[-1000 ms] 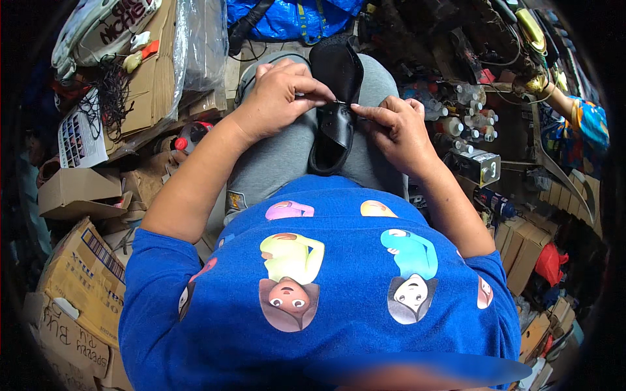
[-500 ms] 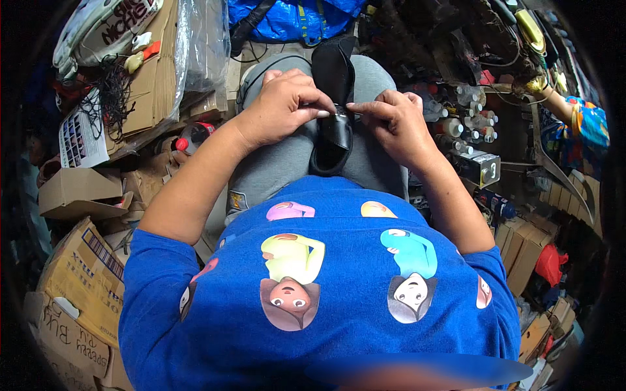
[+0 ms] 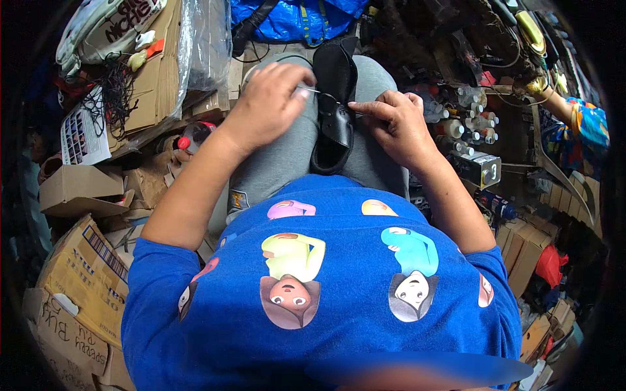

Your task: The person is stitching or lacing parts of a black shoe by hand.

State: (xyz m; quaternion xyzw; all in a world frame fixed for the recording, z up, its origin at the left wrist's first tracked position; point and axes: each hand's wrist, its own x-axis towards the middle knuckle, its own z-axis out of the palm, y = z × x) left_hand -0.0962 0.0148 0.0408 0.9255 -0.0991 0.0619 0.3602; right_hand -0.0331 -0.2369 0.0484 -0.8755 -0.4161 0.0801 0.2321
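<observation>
A black leather shoe upper lies lengthwise on my lap between my grey-trousered thighs, its long dark flap toward the far end. My left hand, slightly blurred, is closed just left of it. Its fingertips pinch a thin, pale needle-like piece that points to the upper. A dark cord arches over the left knee beyond that hand. My right hand is at the upper's right side, its index fingertip touching the edge. The other fingers curl in, and whatever they hold is hidden. Small holes show on the upper.
Flattened cardboard and clear plastic are stacked at the far left, above a small open box. A blue bag lies beyond my knees. Several bottles and a metal can crowd the right. Another person's arm reaches in.
My left hand has drawn away from the upper, a little left and up, with the pale needle-like piece in its fingertips. My right hand and the upper have hardly moved.
</observation>
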